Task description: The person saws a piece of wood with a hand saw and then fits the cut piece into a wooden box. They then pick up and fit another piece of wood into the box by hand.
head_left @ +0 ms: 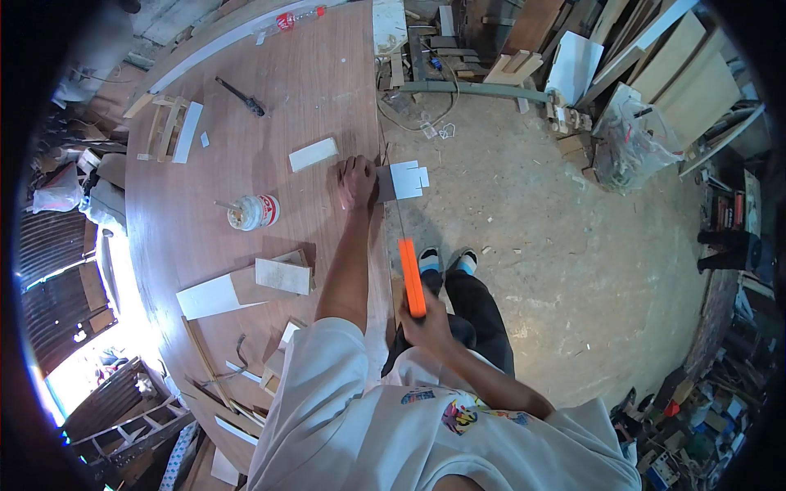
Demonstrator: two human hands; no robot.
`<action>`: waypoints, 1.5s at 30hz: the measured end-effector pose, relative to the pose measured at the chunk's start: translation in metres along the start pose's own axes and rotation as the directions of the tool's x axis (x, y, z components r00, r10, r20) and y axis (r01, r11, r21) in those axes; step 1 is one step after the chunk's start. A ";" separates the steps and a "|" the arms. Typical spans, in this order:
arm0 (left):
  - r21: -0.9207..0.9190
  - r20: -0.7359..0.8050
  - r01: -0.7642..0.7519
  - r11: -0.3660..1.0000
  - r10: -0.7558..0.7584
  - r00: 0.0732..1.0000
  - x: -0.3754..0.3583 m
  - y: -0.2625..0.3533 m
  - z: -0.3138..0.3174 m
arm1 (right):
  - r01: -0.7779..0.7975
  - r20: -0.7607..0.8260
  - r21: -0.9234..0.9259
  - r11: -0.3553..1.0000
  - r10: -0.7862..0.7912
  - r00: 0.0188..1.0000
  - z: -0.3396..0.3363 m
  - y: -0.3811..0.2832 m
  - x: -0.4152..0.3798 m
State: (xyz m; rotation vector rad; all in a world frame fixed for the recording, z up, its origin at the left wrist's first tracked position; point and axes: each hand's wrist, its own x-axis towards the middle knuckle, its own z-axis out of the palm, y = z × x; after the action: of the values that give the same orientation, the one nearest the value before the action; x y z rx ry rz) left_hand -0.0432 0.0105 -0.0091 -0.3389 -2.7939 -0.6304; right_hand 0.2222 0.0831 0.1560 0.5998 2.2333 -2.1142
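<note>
A small white board (407, 181) with notched edges juts out over the table's right edge. My left hand (357, 182) bears down on its table end, fingers bent. In my right hand (428, 324) is a handsaw (413, 278), gripped by its orange handle. Its thin blade runs forward from the handle and crosses the board close to the table edge. Just beyond my left hand lies a white block (313, 155) on the wood-grain table (303, 98).
An open tub (254, 213) with a stick in it stands left of my forearm. White-faced boards (282, 277) lie nearer me. A dark tool (241, 96), a small wooden frame (170, 131) and a plastic bottle (300, 18) are farther off. A bag (634, 143) leans by stacked panels.
</note>
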 end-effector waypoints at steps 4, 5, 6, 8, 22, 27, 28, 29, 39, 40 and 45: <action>0.010 -0.012 -0.015 1.000 0.016 1.000 -0.001 0.001 0.000 | -0.155 0.049 0.073 0.985 0.152 0.987 -0.015 -0.029 -0.022; -0.003 -0.008 -0.038 0.999 0.038 0.999 -0.002 0.001 0.001 | -0.091 0.029 0.053 0.994 0.090 0.996 -0.015 -0.024 0.002; -0.003 -0.013 -0.040 0.999 0.039 0.999 -0.001 0.004 -0.002 | -0.022 0.014 0.032 0.999 0.022 1.000 -0.015 -0.016 0.030; -0.019 0.012 -0.032 0.999 0.032 0.999 -0.001 0.007 -0.011 | -0.016 0.029 0.020 1.000 0.015 0.999 -0.005 -0.013 0.062; -0.044 0.032 -0.001 0.999 0.002 0.999 -0.003 0.008 -0.013 | 0.011 0.009 -0.021 1.000 -0.010 1.000 0.003 -0.002 0.069; -0.018 0.016 -0.001 1.000 0.001 1.000 -0.002 -0.001 0.000 | -0.012 0.074 0.000 1.000 0.012 0.997 -0.020 -0.021 -0.015; -0.025 0.006 -0.038 0.999 0.038 0.999 -0.003 -0.002 0.000 | -0.141 0.087 0.072 0.987 0.135 0.987 -0.018 -0.022 -0.005; -0.030 -0.008 -0.075 0.997 0.075 0.997 -0.002 -0.002 0.000 | -0.140 0.087 0.071 0.988 0.134 0.987 -0.014 -0.018 0.015; -0.008 0.005 -0.030 1.000 0.030 1.000 -0.002 0.003 0.000 | -0.093 0.077 0.021 0.995 0.091 0.993 -0.017 -0.031 -0.028; -0.028 -0.005 -0.063 0.998 0.063 0.998 -0.002 -0.002 0.003 | -0.140 0.055 0.028 0.990 0.138 0.989 -0.013 -0.030 -0.008; -0.037 0.024 -0.059 0.998 0.060 0.998 -0.003 0.002 -0.008 | -0.002 -0.029 0.019 1.000 0.003 1.000 0.007 -0.012 0.058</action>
State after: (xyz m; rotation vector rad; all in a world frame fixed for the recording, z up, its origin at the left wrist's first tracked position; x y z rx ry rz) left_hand -0.0379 0.0080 -0.0021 -0.4390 -2.7878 -0.6688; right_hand 0.1635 0.0911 0.1517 0.6380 2.2289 -2.1412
